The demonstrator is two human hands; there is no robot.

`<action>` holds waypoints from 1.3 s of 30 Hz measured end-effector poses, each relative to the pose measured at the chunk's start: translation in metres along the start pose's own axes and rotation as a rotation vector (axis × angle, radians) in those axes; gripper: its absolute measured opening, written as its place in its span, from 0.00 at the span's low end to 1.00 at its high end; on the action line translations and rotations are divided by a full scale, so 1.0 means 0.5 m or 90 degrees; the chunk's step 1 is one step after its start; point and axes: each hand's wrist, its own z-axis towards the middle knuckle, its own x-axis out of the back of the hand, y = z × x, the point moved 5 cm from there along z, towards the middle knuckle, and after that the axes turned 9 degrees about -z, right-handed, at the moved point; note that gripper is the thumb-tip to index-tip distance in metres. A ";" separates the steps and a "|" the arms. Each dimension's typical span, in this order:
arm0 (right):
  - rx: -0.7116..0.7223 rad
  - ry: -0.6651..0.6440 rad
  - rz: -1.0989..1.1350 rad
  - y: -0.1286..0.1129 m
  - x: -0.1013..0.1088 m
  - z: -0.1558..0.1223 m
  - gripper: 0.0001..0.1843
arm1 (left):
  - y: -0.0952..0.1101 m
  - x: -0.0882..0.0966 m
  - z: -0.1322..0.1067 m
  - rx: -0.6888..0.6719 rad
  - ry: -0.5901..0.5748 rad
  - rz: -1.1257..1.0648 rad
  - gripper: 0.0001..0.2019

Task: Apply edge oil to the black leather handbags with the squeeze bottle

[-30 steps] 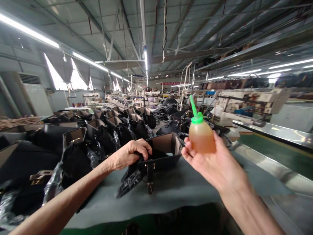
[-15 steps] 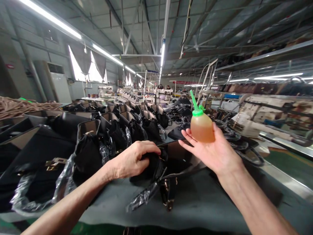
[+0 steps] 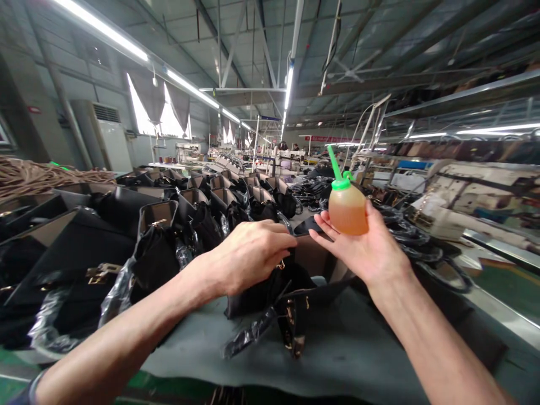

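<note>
A round, translucent squeeze bottle with a green cap and slanted green spout sits upright in my right hand. Amber liquid fills most of it; the fingers are partly stretched beneath and beside it, the thumb behind. My left hand is closed, knuckles up, over the near black handbag. Its fingertips are bent at the bag's upper edge by a small gold clasp, and whatever they pinch is hidden. This bag gapes toward the right, showing a brown lining. Its plastic-wrapped handle and gold-buckled strap lie in front.
Rows of black handbags stand on the left and behind the near bag. Black wrapped handles are heaped at right, beside a metal rail. Tan straps lie piled at far left. The grey table extends toward me.
My left hand has risen slightly and moved right along the bag's edge. The bottle stays in my right hand, a little higher in view. The camera has shifted slightly.
</note>
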 end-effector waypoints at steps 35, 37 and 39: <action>0.024 -0.019 -0.048 0.012 0.001 -0.014 0.17 | -0.121 -0.116 -0.050 0.307 0.365 -0.291 0.25; 0.025 -0.020 -0.047 0.013 0.000 -0.015 0.16 | -0.133 -0.129 -0.051 0.406 0.347 -0.302 0.23; 0.032 -0.023 -0.043 0.013 -0.001 -0.015 0.15 | -0.141 -0.137 -0.045 0.471 0.302 -0.278 0.29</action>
